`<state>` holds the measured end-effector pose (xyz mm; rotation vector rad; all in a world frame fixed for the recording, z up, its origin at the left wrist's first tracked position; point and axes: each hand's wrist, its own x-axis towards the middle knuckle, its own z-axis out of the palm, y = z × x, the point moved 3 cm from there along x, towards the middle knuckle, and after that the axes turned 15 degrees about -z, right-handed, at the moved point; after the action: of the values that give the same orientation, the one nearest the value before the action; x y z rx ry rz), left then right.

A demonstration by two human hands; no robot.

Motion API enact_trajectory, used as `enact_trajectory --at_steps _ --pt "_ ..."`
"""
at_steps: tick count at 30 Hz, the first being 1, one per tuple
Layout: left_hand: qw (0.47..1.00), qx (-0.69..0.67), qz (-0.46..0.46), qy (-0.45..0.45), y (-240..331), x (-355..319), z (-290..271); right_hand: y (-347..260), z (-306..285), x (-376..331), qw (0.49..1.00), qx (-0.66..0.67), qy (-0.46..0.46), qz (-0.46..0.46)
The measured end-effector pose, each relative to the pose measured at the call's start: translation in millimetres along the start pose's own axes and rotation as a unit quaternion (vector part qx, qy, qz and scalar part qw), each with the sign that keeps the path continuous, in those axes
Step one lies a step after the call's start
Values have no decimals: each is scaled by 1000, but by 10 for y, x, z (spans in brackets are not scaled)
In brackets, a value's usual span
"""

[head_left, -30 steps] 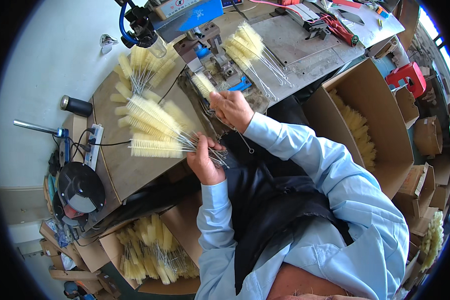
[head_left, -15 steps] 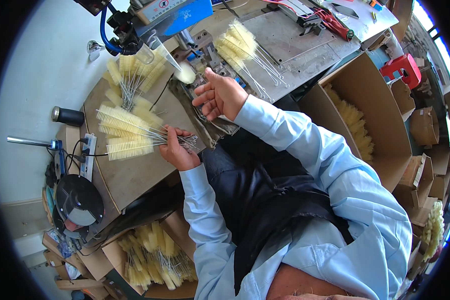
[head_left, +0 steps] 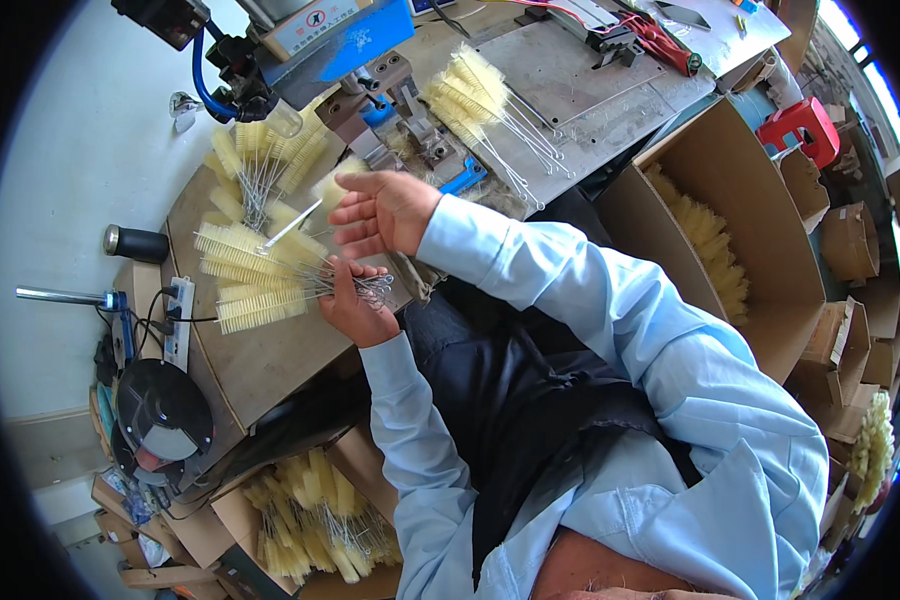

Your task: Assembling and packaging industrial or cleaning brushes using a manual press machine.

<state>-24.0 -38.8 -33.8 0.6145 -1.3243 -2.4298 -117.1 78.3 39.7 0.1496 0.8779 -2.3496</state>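
My left hand [head_left: 360, 308] is closed around the twisted wire handles of a bunch of bottle brushes [head_left: 260, 275]; their cream bristle heads fan out to the left and the wire loops poke out on the right. Above it, my right hand [head_left: 390, 213] has its fingers apart, thumb and fingertips facing left. Right at those fingertips is one more cream-bristled bottle brush [head_left: 326, 187], its pale, motion-smeared stem slanting down-left over the bunch. Whether the fingers touch this brush, I cannot tell.
A metal bench fixture [head_left: 425, 130] with a blue lever stands beyond my right hand. Brush piles lie on the wooden board [head_left: 260, 350] and the metal plate [head_left: 590, 100]. Cardboard boxes [head_left: 760, 220] holding brushes flank me. A black round machine [head_left: 165, 415] sits at left.
My right hand has moved left and slightly down, towards the bunch. The single brush has shifted left and down, its stem swinging from up-left to down-left. My left hand keeps its hold.
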Motion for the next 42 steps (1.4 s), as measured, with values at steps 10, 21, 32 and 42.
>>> enact_trajectory --at_steps 10,21,32,42 --pt "1000 -2 24 13 44 -130 239 387 -112 243 990 -99 102 6" --pt "992 -72 -88 -50 -2 -106 -11 462 -148 505 937 -329 88 -78" --pt "943 -249 -188 -113 172 -66 -135 536 -137 472 943 -287 110 -124" --pt "926 -269 -233 -125 32 -271 -183 465 -42 501 953 -268 64 -124"
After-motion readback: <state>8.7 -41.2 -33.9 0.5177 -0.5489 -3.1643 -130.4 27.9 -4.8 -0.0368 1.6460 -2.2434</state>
